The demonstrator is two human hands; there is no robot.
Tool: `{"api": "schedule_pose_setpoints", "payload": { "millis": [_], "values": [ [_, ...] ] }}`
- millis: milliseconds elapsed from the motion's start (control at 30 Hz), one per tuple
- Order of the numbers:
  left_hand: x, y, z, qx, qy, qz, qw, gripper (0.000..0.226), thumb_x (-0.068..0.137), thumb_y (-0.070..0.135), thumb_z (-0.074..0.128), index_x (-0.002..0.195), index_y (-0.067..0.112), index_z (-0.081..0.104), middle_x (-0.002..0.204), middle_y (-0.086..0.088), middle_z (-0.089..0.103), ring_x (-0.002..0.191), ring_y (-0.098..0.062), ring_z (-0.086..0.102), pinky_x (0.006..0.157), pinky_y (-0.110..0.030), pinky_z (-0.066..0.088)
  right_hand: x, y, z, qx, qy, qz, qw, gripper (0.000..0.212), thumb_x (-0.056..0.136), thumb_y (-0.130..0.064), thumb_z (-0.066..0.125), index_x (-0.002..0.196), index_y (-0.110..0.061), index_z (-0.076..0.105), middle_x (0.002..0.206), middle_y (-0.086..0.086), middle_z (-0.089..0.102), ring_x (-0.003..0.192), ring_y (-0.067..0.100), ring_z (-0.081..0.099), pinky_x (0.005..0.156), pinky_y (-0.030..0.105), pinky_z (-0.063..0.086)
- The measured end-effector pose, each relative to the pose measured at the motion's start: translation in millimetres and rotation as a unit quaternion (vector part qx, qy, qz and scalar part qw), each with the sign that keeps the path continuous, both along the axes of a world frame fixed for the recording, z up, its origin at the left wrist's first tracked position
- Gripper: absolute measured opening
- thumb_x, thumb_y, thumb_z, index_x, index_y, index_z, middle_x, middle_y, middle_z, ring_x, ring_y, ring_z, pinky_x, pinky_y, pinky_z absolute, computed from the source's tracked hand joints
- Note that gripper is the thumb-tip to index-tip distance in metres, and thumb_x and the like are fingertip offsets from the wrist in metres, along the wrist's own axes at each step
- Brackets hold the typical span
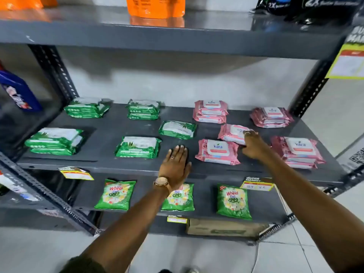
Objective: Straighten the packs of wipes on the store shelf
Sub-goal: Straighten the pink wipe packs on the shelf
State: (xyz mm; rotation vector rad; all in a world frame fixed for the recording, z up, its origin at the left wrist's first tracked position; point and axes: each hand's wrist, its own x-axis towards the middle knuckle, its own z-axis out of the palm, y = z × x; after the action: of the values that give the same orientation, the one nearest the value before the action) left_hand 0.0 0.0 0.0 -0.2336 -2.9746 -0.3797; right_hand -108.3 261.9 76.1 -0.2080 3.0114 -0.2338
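Note:
Green and pink packs of wipes lie on the dark grey middle shelf [122, 162]. Green stacks sit at back left [86, 107], back middle [143, 109], front left [54, 140] and front middle [137, 146]. A single green pack [177, 129] lies askew. Pink stacks are at the back [210, 111], back right [271, 117] and front right [298, 150]. One pink pack [217, 151] lies in front. My right hand [253, 143] grips the edge of a tilted pink pack [231, 133]. My left hand [176, 164] rests flat on the shelf, fingers spread, holding nothing.
Green detergent pouches [116, 194] lie on the lower shelf with a cardboard box [226, 229] at its front edge. Price tags [257, 184] hang off the shelf edge. Perforated uprights [53, 71] frame the bay. A blue bottle [17, 91] stands left; orange bags [155, 6] sit above.

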Motion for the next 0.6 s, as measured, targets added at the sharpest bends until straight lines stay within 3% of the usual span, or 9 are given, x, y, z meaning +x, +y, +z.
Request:
{"api": "schedule_pose_setpoints", "payload": {
  "millis": [233,433,600],
  "values": [
    [-12.5,-16.3,3.2,-0.008,-0.033,-0.023,0.999,0.082,0.079,0.055,0.002,0.147,0.009,0.008,0.158,-0.008,0.009,0.145,-0.017,0.002,0.119,-0.035,0.000,-37.9,5.8,1.8,0.015,-0.025,-0.017,0.999,0.072,0.075,-0.015,0.072,0.135,0.005,0.038,0.137,0.026,0.045,0.128,0.041,0.043,0.106,0.043,0.041],
    [-15.4,-17.3,3.6,-0.013,-0.045,-0.021,0.999,0.075,0.086,0.053,0.013,0.147,0.010,0.003,0.158,-0.009,0.004,0.145,-0.019,-0.001,0.119,-0.040,0.002,-49.8,-2.8,15.4,-0.030,-0.075,0.006,0.997,0.058,0.069,-0.014,0.077,0.118,-0.002,0.050,0.115,0.017,0.059,0.100,0.032,0.059,0.081,0.038,0.053],
    [-20.6,-21.9,4.2,0.002,-0.045,-0.009,0.999,0.075,0.089,0.055,0.022,0.147,0.013,0.004,0.158,-0.007,0.004,0.145,-0.018,-0.002,0.119,-0.037,0.002,-56.0,-0.2,22.7,-0.048,-0.055,-0.003,0.997,0.066,0.055,-0.017,0.086,0.113,-0.008,0.056,0.109,0.014,0.065,0.095,0.030,0.063,0.084,0.044,0.056]
  ]
}}
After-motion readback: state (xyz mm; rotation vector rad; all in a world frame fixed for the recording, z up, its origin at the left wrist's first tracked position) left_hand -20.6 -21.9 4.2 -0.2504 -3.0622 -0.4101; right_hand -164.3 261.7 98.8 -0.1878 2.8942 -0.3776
